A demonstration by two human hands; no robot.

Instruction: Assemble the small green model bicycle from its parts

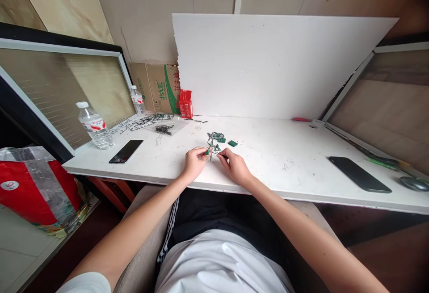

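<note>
My left hand (195,163) is closed near the table's front edge, pinching a small green plastic part (207,152) between thumb and fingertips. Facing it, my right hand (236,166) pinches a thin dark stick-like piece (220,156), its tip pointing toward the green part. What that piece is, I cannot make out. Just beyond my fingers lies a cluster of thin green and grey model parts (214,136). A flat green piece (232,143) rests on the table to the right of the cluster.
Black sprue frames (150,121) and a clear bag of dark parts (164,129) lie at the back left. A phone (126,152) and water bottle (95,127) are on the left. A red box (186,104) stands behind. At right are a black phone (359,174) and mouse (414,183).
</note>
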